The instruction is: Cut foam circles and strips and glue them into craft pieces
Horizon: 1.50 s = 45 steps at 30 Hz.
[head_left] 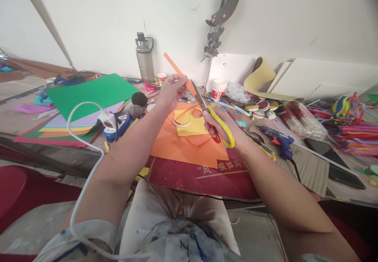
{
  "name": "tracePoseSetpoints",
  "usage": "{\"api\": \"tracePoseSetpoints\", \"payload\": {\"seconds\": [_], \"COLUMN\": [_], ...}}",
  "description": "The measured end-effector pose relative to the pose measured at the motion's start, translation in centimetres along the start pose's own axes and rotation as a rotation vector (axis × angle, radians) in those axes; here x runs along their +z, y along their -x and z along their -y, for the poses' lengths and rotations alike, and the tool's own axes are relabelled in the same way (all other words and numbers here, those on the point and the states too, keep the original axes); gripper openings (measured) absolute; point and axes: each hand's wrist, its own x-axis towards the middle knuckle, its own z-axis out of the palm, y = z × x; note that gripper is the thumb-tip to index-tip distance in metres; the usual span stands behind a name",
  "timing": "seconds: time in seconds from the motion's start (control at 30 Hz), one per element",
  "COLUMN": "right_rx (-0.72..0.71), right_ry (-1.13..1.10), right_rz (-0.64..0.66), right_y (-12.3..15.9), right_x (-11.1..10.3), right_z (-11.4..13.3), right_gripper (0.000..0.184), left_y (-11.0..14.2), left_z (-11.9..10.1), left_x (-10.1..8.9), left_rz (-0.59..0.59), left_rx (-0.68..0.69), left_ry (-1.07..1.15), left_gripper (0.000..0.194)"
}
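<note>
My left hand (172, 91) pinches a narrow orange paper strip (173, 63), raised above the table with its long end pointing up and left. In my right hand (214, 122) are scissors (220, 125) with yellow and red handles. Their blades point up and left and meet the lower end of the strip; whether they are parted I cannot tell. Below my hands lies a large orange sheet (189, 152) with a yellow piece of paper (193, 126) on it. A small round cup piece with a white and red rim (181, 124) rests on the yellow paper.
Colored sheets (91, 96) are stacked at the left near a white cable (85, 167). A bottle (145, 59) and paper cups (219, 89) stand along the wall. To the right lie a blue glue gun (279, 140), a black phone (333, 163) and pipe cleaners (358, 136).
</note>
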Motion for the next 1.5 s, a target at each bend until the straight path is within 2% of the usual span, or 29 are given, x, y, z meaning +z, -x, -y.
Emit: {"api": "tracePoseSetpoints", "payload": {"seconds": [0.8, 1.5], "right_rx": [-0.015, 0.005], "right_ry": [-0.008, -0.009], "right_rz": [-0.004, -0.031], "right_y": [0.12, 0.46], "right_x": [0.01, 0.21], "right_z": [-0.06, 0.42], "right_gripper": [0.072, 0.066], "left_y": [-0.44, -0.24], "left_z": [0.38, 0.23], "left_x": [-0.24, -0.23], "left_rz": [-0.015, -0.014], "left_rx": [0.038, 0.019], "left_ry": [-0.068, -0.064], "left_gripper": [0.045, 0.046]}}
